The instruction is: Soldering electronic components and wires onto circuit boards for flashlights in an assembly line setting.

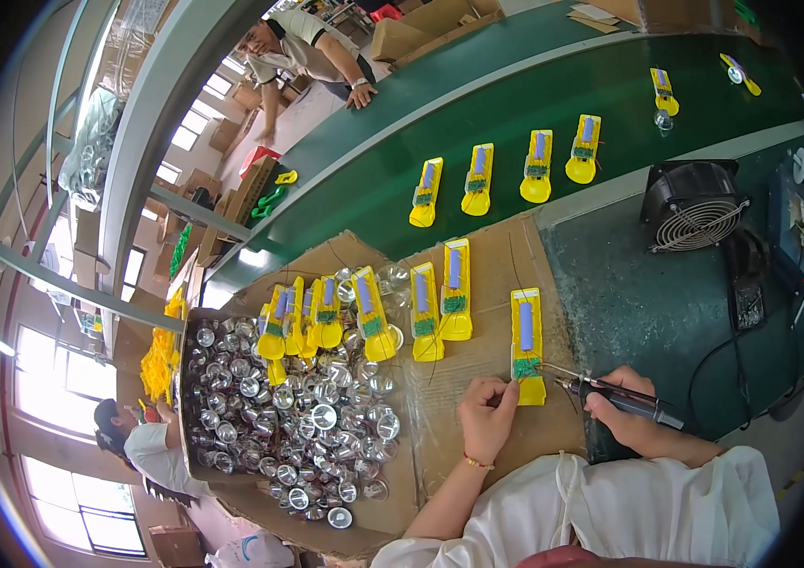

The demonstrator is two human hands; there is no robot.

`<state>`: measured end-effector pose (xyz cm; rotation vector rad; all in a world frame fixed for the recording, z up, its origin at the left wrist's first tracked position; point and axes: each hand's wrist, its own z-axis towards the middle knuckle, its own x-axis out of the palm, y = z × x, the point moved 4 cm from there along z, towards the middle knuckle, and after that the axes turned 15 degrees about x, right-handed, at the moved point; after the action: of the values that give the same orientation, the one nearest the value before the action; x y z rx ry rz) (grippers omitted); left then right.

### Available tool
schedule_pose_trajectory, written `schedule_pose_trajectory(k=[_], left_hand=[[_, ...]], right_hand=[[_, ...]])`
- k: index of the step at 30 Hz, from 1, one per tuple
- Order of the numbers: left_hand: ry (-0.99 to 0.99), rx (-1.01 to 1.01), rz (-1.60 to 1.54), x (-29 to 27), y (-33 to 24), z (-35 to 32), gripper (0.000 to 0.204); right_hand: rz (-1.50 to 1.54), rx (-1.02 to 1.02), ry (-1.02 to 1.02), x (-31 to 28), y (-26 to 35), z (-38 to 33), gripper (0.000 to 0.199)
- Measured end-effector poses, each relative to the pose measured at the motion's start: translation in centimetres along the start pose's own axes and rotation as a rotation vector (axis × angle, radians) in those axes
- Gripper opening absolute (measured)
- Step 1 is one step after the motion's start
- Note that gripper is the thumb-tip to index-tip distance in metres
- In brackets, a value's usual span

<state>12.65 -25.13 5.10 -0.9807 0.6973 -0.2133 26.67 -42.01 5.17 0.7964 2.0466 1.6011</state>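
Observation:
On the cardboard in front of me lies a yellow plastic housing [529,389] with a purple cylindrical cell [526,327] and a small green circuit board [526,367]. My right hand [622,407] is closed round the dark handle of a soldering iron [643,405], whose tip points left at the board's right side. At the board's lower left, my left hand [489,413] has thumb and finger pinched together. Whatever sits in that pinch is too small to make out. Thin dark wires stick out from the housing.
Left of my hands, many silvery reflector cups [324,417] fill a cardboard box [260,511], with several yellow housings [374,322] on top. More housings lie along the green conveyor belt [364,194]. A black fan [696,208] stands right. A co-worker [312,52] leans beyond the belt.

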Motion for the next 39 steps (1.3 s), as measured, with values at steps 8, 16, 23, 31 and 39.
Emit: schedule_pose_trajectory(k=[8,16,23,31,39], left_hand=[[0.006,-0.018,-0.009,0.1,0.0,-0.2,0.012],[-0.015,0.002,-0.009,0.2,-0.4,0.2,0.010],[-0.012,-0.038,-0.039,0.1,-0.3,0.4,0.009],[0.001,-0.061,-0.067,0.0,-0.7,0.2,0.009],[0.029,-0.061,-0.043,0.1,-0.6,0.4,0.009]], right_hand=[[0.001,-0.023,-0.024,-0.1,-0.1,-0.3,0.017],[0.117,0.046,-0.033,-0.1,-0.6,-0.1,0.014],[0.137,0.113,-0.035,0.2,0.4,0.2,0.013],[0.083,0.119,-0.011,0.8,0.6,0.1,0.015],[0.132,0.107,-0.011,1.2,0.8,0.3,0.016]])
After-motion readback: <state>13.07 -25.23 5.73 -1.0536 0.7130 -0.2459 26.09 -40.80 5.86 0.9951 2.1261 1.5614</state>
